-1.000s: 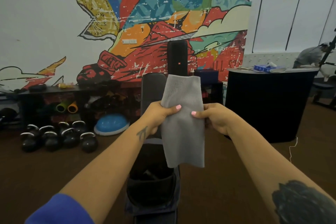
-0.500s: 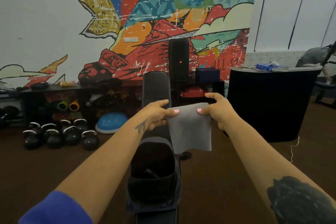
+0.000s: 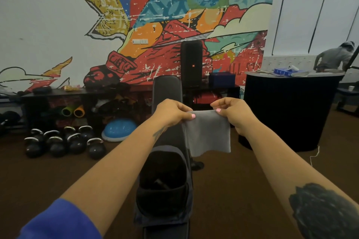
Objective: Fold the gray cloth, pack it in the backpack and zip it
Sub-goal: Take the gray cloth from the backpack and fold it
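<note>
I pinch the folded soft gray cloth [image 3: 208, 134] with both hands [image 3: 171, 114] [image 3: 236, 114], squaring it above the open dark fabric backpack [image 3: 164, 190].

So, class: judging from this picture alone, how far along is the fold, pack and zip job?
Done: the gray cloth already hangs as a small folded rectangle. In hand: the left hand and right hand pinch its top corners, holding it in the air. Left: the backpack below gapes open, with no cloth seen inside it, so packing and zipping remain.
</note>
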Demonstrator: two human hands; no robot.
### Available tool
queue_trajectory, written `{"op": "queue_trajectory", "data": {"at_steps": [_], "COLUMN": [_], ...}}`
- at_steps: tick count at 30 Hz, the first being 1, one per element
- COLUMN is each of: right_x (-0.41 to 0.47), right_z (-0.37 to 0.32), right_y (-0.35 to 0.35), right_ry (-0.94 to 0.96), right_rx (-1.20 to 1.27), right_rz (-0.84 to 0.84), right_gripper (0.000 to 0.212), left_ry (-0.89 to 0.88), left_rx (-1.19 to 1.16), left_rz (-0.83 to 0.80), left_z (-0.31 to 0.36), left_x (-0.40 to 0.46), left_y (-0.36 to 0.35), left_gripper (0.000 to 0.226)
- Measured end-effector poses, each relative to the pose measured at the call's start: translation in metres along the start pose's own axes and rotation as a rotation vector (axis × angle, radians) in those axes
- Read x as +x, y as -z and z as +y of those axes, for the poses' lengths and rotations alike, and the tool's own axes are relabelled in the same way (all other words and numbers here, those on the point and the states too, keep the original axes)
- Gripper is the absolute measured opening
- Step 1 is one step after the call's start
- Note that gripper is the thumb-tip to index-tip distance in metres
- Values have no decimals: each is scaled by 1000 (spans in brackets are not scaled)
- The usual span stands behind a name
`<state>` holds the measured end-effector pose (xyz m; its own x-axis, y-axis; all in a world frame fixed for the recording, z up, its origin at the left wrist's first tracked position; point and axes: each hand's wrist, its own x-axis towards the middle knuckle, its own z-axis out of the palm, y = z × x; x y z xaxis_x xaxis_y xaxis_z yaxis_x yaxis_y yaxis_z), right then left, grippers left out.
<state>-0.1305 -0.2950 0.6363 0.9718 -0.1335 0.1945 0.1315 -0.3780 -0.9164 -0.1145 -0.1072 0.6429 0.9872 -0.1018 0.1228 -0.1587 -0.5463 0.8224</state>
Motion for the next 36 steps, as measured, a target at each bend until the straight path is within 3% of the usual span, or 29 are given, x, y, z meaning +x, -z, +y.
{"op": "queue_trajectory", "data": {"at_steps": [2,6,13,18,21,23,28,33,36], "right_x": [0,0,0,-2,-7,-8,-6,-4,-2], "right_z": [1,4,-1,-4,-7,-6,-8,-22,-26], "right_y": [3,9,6,3,0,-6,-9,-2,0], "right_ry": [24,41,23,2,45,46,109,177,189], "right_rx": [0,-71,-417,-545,-422,-387,-429,-473,-463], "right_rz": [-53,-142,-305,-351,-453,-435,-337,-348,-277], "right_gripper": [15,32,43,90,53,39,28,17,26], "left_ry": [-16,-71,-148,-174,-202,-215,-230,-88,-72], "left_rx": [14,47,38,8,-8,-26,5,90,38], "left_rz": [6,23,-55,-51,-74,-94,-122,-426,-410], "left_z": [8,20,30,31,32,32,20,-8,-20], "left_x": [-1,-4,-9,-7,-8,-9,-7,-1,4], "left_y": [1,3,0,3,2,1,3,-1,-4], "left_gripper": [23,20,26,28,31,32,36,67,58]}}
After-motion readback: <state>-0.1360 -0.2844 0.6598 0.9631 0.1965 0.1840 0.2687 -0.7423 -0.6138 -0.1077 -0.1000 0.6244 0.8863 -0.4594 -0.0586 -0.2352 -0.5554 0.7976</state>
